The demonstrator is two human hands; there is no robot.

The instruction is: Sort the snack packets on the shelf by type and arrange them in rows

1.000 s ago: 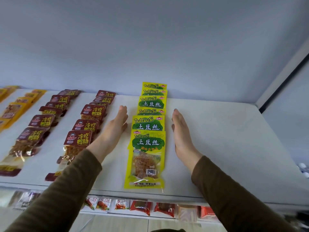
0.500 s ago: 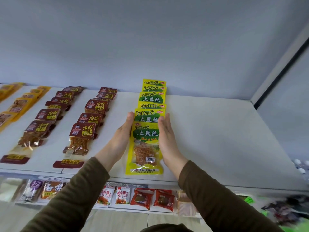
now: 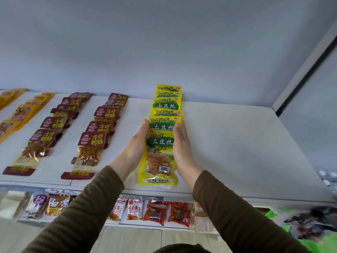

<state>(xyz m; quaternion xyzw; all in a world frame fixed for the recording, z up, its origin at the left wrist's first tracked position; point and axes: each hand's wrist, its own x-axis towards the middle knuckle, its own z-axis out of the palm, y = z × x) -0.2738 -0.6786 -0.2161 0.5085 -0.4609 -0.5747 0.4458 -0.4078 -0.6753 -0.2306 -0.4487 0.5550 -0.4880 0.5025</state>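
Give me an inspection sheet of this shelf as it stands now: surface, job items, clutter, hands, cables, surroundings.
Surface: white shelf, bare to the right of the yellow row.
Job's things: yellow-green packets in one overlapping row running front to back; dark red packets in two rows to its left; orange-yellow packets in rows at far left.
Clutter: nothing seen on this shelf.
Hands: left hand and right hand, fingers straight, flat against the two sides of the yellow row's front packets.
Cables: nothing seen.
Surroundings: pale back wall; lower shelf with assorted packets; blurred items at lower right.
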